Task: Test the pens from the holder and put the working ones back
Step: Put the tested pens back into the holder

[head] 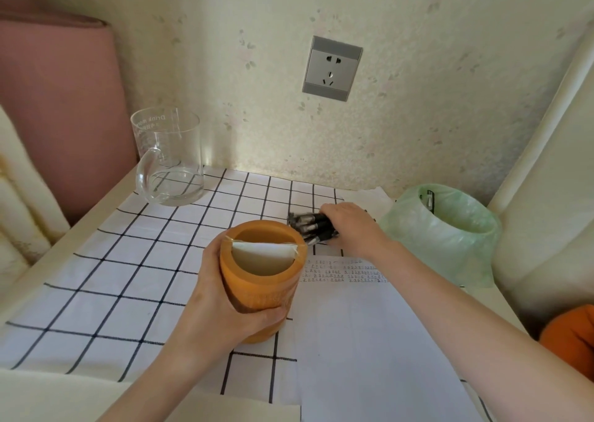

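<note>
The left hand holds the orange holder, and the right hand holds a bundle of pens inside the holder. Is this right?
Not quite. In the head view the left hand does hold the orange holder, but the right hand holds the bundle of pens outside it, over the checked cloth behind the holder.

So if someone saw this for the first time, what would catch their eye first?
Probably the round orange pen holder, gripped by the left hand at the centre of the black-and-white checked tablecloth. Just behind it, the right hand clutches a bundle of black pens. The clear glass mug stands at the back left.
</note>
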